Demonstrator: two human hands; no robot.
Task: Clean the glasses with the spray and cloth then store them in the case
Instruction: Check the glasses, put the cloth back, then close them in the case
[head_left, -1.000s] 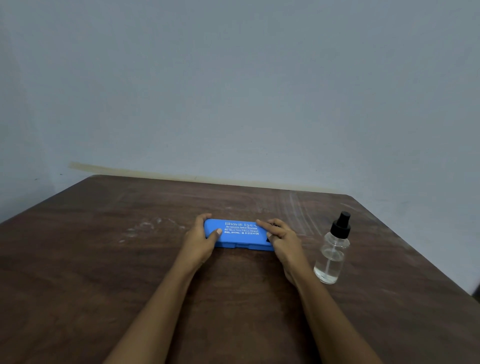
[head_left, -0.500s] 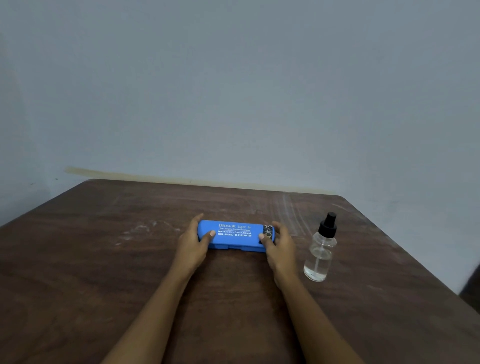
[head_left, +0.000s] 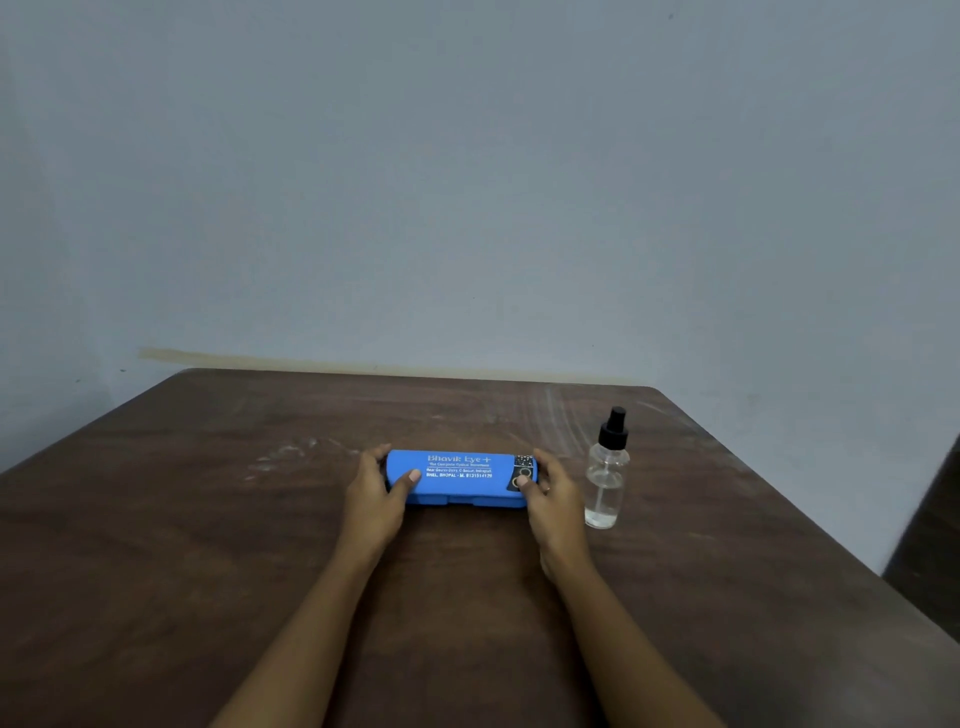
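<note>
Blue case (head_left: 460, 478) lies closed and flat on table (head_left: 208, 545), long axis left to right, printed lid up; left hand (head_left: 375, 499) grips its left end, right hand (head_left: 556, 504) its right end, thumbs on lid; spray bottle (head_left: 605, 478) stands upright nearby

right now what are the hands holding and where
The left hand grips the left end of the closed blue plastic glasses case; the right hand grips its right end.
</note>
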